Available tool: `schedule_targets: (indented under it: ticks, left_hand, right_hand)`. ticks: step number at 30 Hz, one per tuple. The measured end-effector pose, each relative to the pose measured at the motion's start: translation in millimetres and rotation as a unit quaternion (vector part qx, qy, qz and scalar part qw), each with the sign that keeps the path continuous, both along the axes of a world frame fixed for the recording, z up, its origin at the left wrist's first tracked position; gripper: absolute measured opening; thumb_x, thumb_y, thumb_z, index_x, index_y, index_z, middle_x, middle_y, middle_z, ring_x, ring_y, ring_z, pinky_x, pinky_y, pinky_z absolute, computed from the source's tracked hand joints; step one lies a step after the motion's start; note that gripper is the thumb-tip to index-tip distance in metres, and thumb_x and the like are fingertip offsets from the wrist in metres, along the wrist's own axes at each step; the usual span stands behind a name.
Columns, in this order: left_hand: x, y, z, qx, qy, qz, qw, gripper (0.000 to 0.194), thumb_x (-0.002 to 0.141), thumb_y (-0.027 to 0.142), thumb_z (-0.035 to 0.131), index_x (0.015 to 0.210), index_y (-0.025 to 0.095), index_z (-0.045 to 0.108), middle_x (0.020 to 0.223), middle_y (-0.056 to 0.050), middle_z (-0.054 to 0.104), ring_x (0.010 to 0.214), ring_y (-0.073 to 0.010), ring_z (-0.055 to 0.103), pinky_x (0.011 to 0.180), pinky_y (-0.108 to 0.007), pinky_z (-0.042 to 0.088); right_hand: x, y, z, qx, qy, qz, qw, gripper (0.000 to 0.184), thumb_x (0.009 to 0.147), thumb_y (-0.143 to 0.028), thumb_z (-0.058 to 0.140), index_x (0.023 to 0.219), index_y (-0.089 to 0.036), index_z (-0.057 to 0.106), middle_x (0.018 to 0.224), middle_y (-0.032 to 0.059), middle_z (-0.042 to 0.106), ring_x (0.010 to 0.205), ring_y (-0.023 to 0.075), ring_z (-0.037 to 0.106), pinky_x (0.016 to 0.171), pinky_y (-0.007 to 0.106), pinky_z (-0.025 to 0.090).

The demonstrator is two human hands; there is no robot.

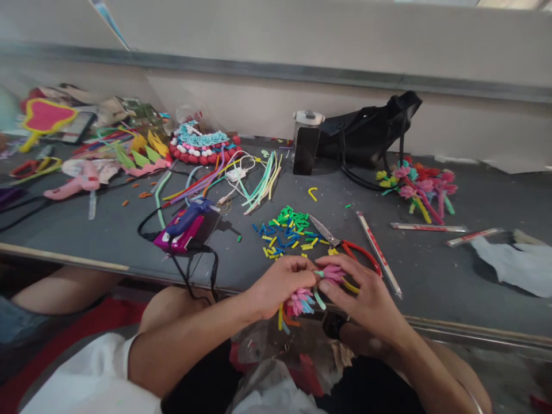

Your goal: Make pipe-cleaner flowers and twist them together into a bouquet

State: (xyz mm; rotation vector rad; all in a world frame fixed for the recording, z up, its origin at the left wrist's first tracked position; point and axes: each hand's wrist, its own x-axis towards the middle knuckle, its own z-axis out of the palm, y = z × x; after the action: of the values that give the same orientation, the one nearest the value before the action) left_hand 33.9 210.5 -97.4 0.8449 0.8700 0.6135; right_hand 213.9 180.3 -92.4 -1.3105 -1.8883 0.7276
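Note:
In the head view my left hand [282,284] is closed, fingertips pinched near the pale green end of a pink pipe-cleaner flower [332,273]. My right hand [364,290] curls round the pink petals, thumb and fingers on either side. Below my left hand hangs a bunch of pink and blue pipe-cleaner flowers [299,302] with yellow and orange stems; how it is held is hidden. Just beyond my hands lie scissors with red handles [353,247], partly behind my right hand, and a pile of short green, blue and yellow pieces [291,224].
A blue glue gun [187,217] rests on a magenta box [179,234], its cables over the table edge. Loose pipe cleaners [265,181], a phone [306,150], a black bag [366,135] and finished flowers [425,184] lie farther back. Slim wrapped sticks [379,253] lie right.

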Motion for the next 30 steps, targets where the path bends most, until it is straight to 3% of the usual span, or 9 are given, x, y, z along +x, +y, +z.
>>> schedule_targets:
  ticks: [5, 12, 16, 20, 22, 24, 26, 30]
  left_hand:
    - [-2.1, -0.8, 2.1, 0.023, 0.043, -0.023, 0.999, 0.011, 0.063, 0.022, 0.065, 0.069, 0.017, 0.057, 0.052, 0.008, 0.044, 0.044, -0.0059, 0.035, 0.045, -0.02, 0.025]
    - [-4.8, -2.2, 3.4, 0.215, 0.147, -0.065, 0.963, 0.013, 0.079, 0.026, 0.058, 0.074, 0.015, 0.063, 0.056, 0.004, 0.049, 0.051, -0.0087, 0.042, 0.048, -0.02, 0.027]
    - [-6.5, -5.9, 3.7, 0.334, 0.21, -0.084, 0.915, 0.014, 0.083, 0.02, 0.051, 0.073, 0.017, 0.061, 0.057, 0.003, 0.052, 0.055, -0.0103, 0.046, 0.052, -0.021, 0.03]
    - [-7.3, -9.0, 1.7, 0.48, 0.258, -0.089, 0.834, 0.022, 0.084, 0.014, 0.049, 0.063, 0.019, 0.047, 0.057, 0.003, 0.045, 0.055, -0.0099, 0.04, 0.054, -0.023, 0.027]
    - [-7.2, -9.8, -0.5, 0.528, 0.275, -0.092, 0.798, 0.023, 0.084, 0.013, 0.048, 0.062, 0.02, 0.043, 0.059, 0.003, 0.045, 0.055, -0.0105, 0.039, 0.054, -0.025, 0.025]
    - [-6.7, -10.1, -2.2, 0.549, 0.284, -0.091, 0.781, 0.021, 0.084, 0.013, 0.048, 0.065, 0.02, 0.044, 0.06, 0.002, 0.046, 0.055, -0.011, 0.04, 0.054, -0.025, 0.024]
    - [-6.3, -9.8, -2.2, 0.541, 0.29, -0.084, 0.785, 0.019, 0.085, 0.015, 0.048, 0.066, 0.02, 0.044, 0.06, 0.003, 0.047, 0.054, -0.0109, 0.042, 0.054, -0.025, 0.025]
    - [-6.9, -7.4, 4.2, 0.453, 0.298, -0.067, 0.838, 0.023, 0.085, 0.024, 0.051, 0.063, 0.018, 0.047, 0.055, 0.005, 0.043, 0.052, -0.0091, 0.04, 0.051, -0.023, 0.025]
  right_hand:
    - [-5.4, -1.6, -1.6, -0.015, -0.004, -0.009, 1.0, 0.012, 0.087, -0.027, 0.06, 0.097, -0.021, 0.065, 0.089, 0.0026, 0.072, 0.08, 0.0164, 0.068, 0.069, 0.024, 0.054]
    - [-4.2, -0.7, -4.5, -0.008, -0.022, -0.023, 0.999, 0.014, 0.091, -0.03, 0.056, 0.088, -0.021, 0.066, 0.08, 0.0019, 0.07, 0.072, 0.0154, 0.066, 0.064, 0.024, 0.051]
    - [-4.0, -1.3, -2.6, -0.046, -0.009, -0.009, 0.999, 0.018, 0.092, -0.03, 0.054, 0.083, -0.02, 0.065, 0.07, -0.0008, 0.065, 0.064, 0.0127, 0.06, 0.06, 0.022, 0.048]
    - [-3.8, -1.8, -1.3, -0.114, 0.037, -0.004, 0.993, 0.023, 0.092, -0.033, 0.053, 0.077, -0.019, 0.062, 0.063, -0.0025, 0.057, 0.058, 0.0108, 0.055, 0.053, 0.019, 0.044]
    - [-3.8, -1.7, -0.9, -0.134, 0.055, -0.004, 0.99, 0.024, 0.092, -0.034, 0.053, 0.076, -0.019, 0.061, 0.061, -0.0032, 0.055, 0.056, 0.0101, 0.052, 0.051, 0.018, 0.043]
    - [-3.5, -1.7, -0.6, -0.136, 0.06, -0.003, 0.989, 0.023, 0.092, -0.035, 0.054, 0.077, -0.019, 0.062, 0.062, -0.0032, 0.056, 0.056, 0.0098, 0.053, 0.051, 0.018, 0.043]
    - [-3.0, -2.0, -0.4, -0.115, 0.052, -0.007, 0.992, 0.022, 0.092, -0.035, 0.055, 0.079, -0.019, 0.063, 0.065, -0.0023, 0.06, 0.059, 0.0102, 0.056, 0.053, 0.018, 0.045]
    - [-2.4, -4.9, -1.0, -0.016, 0.005, -0.025, 1.0, 0.013, 0.09, -0.029, 0.057, 0.083, -0.02, 0.064, 0.074, -0.0017, 0.067, 0.065, 0.0109, 0.062, 0.062, 0.019, 0.048]
